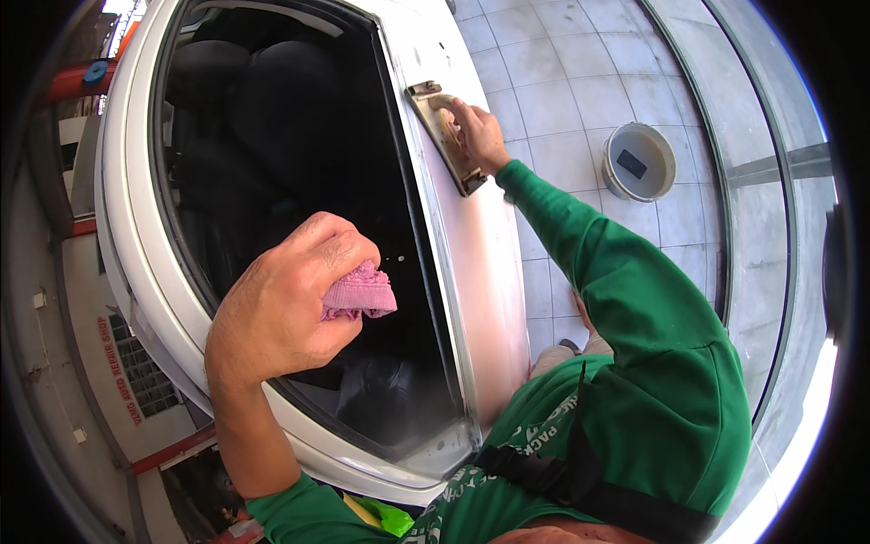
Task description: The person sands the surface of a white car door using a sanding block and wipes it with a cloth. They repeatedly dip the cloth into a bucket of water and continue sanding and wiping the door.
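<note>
- Sanding block (441,134): a long, flat tan block lying against the outer panel of the white car door (489,272), just below the window edge. Its flat face rests on the panel, so contact runs along its full length.
- Right hand (478,134): closed over the block's lower half, fingers curled round its grip and pressing it to the door; the green-sleeved arm is stretched well out to reach it.
- Pink cloth (360,292): bunched into a small wad, held in front of the open window (299,199), apart from the block.
- Left hand (290,304): shut tight round the cloth, only one folded end showing past the fingers; raised near the window frame, touching neither glass nor panel.
- Grey bucket (640,160): stands on the tiled floor (562,82), well apart from the door, with a dark rectangular item inside; what it is cannot be told.
</note>
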### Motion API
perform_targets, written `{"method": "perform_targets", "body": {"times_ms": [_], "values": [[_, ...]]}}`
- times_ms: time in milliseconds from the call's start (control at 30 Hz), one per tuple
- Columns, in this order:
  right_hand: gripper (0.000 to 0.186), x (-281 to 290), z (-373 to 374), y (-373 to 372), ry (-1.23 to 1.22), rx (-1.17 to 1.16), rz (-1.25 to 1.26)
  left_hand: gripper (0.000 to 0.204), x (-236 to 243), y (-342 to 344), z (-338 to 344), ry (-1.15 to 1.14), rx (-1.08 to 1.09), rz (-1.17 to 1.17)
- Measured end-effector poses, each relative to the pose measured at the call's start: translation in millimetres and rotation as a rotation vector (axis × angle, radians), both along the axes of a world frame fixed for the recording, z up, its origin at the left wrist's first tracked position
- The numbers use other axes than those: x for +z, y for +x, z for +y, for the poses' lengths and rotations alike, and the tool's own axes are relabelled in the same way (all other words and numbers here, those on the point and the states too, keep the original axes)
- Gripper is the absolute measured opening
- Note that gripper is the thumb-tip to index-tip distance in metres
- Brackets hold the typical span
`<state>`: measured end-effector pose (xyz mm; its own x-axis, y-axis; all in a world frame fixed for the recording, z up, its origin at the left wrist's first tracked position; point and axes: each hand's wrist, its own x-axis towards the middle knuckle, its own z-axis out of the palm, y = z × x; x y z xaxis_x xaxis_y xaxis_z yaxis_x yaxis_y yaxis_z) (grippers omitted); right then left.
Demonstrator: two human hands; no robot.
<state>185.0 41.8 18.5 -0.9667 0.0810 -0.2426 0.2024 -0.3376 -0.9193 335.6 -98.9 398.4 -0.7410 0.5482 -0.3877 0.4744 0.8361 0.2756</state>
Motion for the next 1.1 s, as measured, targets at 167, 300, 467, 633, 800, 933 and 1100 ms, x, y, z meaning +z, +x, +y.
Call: {"method": "perform_targets", "body": {"times_ms": [167,300,467,633,800,933,1100], "values": [[0.064,-3,-13,52,-0.258,0.149,-0.136,0.043,2,1,-7,0.016,0.025,0.006],[0.058,-20,-19,139,-0.132,0.213,-0.061,0.04,7,11,-12,-0.001,0.086,-0.043],[0.056,-41,7,36,-0.073,0.07,-0.049,0.035,4,0,-16,-0.01,0.054,0.011],[0.055,-33,4,79,-0.094,0.196,-0.038,0.022,-8,2,-30,0.145,0.037,0.098],[0.058,-41,-8,126,0.013,0.152,-0.023,0.023,5,13,-24,-0.016,0.121,0.054],[0.051,-39,9,12,-0.101,0.112,-0.041,0.022,-3,4,-25,0.08,0.042,0.111],[0.047,-24,-18,77,-0.189,0.164,-0.102,0.02,-3,11,-29,0.072,0.114,0.09]]}}
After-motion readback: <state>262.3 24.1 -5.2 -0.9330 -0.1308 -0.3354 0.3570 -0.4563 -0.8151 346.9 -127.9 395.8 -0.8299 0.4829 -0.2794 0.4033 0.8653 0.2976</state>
